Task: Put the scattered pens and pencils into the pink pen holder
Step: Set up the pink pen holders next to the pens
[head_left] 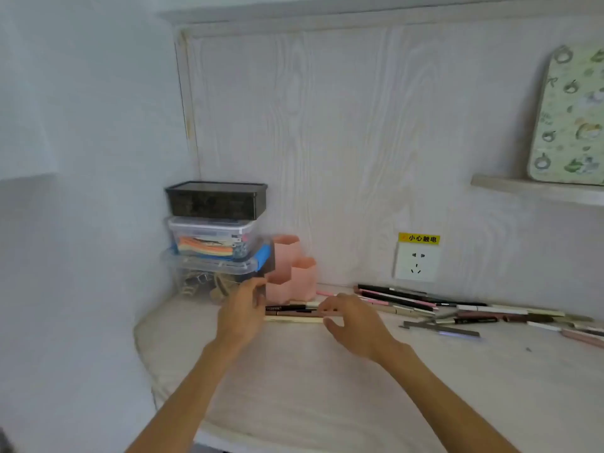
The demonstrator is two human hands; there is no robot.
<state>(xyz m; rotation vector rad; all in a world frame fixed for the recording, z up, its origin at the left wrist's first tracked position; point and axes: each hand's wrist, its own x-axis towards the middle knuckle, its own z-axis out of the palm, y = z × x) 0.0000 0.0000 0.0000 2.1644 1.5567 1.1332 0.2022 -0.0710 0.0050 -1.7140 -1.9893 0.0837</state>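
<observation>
The pink pen holder (292, 271), made of hexagonal cups, stands at the back of the white desk (310, 387) and looks empty from here. My left hand (243, 308) rests against its lower left side, fingers touching it. A few pens (291, 313) lie flat just in front of the holder. My right hand (351, 320) hovers over their right ends, fingers curled around them; the grip is not clear. Several more pens and pencils (457, 310) lie scattered along the wall to the right.
Three stacked plastic boxes (215, 237) stand left of the holder in the corner. A wall socket (416, 261) with a yellow warning label sits above the scattered pens. A small shelf (536, 189) at upper right carries a patterned board (570, 119).
</observation>
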